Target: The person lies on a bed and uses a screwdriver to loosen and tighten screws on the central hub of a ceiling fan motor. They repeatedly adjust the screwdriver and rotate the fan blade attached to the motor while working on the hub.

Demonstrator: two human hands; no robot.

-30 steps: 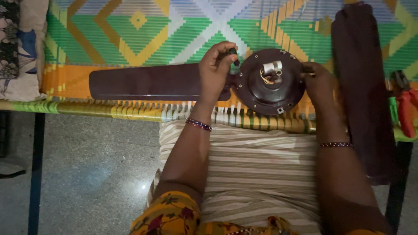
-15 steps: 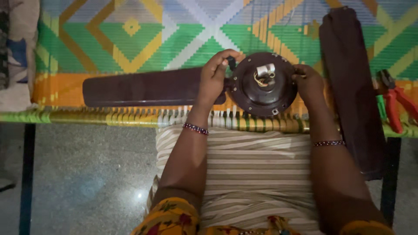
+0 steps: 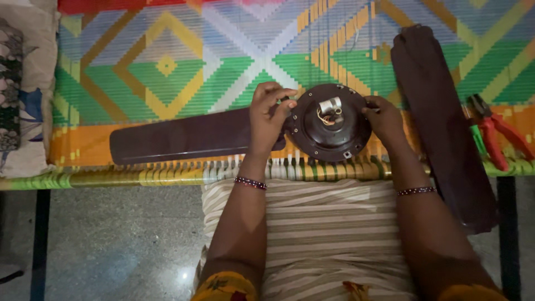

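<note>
A dark brown ceiling-fan motor (image 3: 332, 124) lies on a colourful woven cot (image 3: 167, 67), with a small capacitor and loose wires at its middle. One brown blade (image 3: 184, 136) sticks out to the left from the motor. My left hand (image 3: 268, 114) grips the spot where this blade meets the motor's left rim. On the motor's right rim rests my right hand (image 3: 385, 118), fingers curled over the edge.
Loose brown blades (image 3: 440, 117) lie stacked at the right, reaching over the cot's front edge. Red-handled pliers (image 3: 493, 131) and a green tool sit at the far right. A patterned pillow (image 3: 19, 89) lies at the left. Below is grey stone floor (image 3: 111, 239).
Both hands stay on the motor with little change in grip. The view has shifted, so the motor and blade sit slightly lower and the pliers have come into view.
</note>
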